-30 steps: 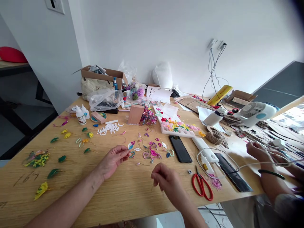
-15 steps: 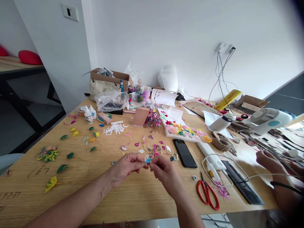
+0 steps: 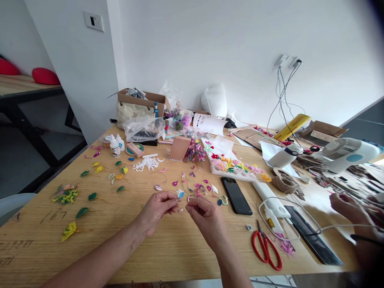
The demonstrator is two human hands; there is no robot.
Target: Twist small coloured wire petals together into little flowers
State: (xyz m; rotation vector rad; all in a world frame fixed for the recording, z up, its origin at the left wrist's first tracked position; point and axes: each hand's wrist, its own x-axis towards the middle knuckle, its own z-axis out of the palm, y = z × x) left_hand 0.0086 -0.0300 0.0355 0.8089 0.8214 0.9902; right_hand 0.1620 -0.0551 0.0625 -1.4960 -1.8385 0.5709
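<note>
My left hand [image 3: 157, 210] pinches a small blue and white petal piece [image 3: 180, 194] on a thin wire, just above the wooden table [image 3: 126, 240]. My right hand [image 3: 203, 218] is close beside it, fingers pinched together at the wire's lower end. Just beyond my fingers lies a scatter of small pink, purple and white petal pieces [image 3: 198, 187].
Red scissors [image 3: 266, 250] and a black phone [image 3: 236, 195] lie to the right. Green and yellow leaf pieces [image 3: 90, 196] dot the left side. A white board of coloured flowers [image 3: 231, 166] sits behind. Another person's hand [image 3: 345, 206] works at the far right by a white fan [image 3: 345, 152].
My right hand came up from the table's front to meet my left hand. Both now pinch the petal piece and its wire. The camera view shifted slightly leftward.
</note>
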